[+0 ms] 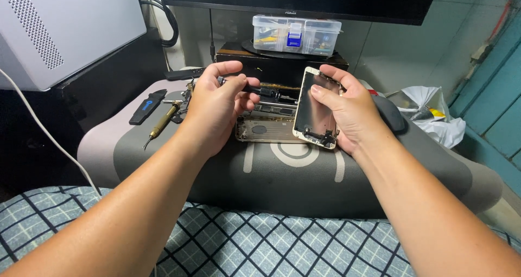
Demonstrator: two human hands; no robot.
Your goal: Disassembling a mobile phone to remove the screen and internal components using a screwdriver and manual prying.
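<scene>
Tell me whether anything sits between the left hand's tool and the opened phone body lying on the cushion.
Nothing visible does. The left hand holds a dark tool just above the phone body. The right hand holds the lifted screen panel upright to the side, clear of that gap.

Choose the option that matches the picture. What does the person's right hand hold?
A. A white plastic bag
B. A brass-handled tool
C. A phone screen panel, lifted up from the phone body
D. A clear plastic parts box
C: the right hand has its grip on the phone screen panel, raised on edge above the open phone body, while the left hand holds a dark-handled tool.
</scene>
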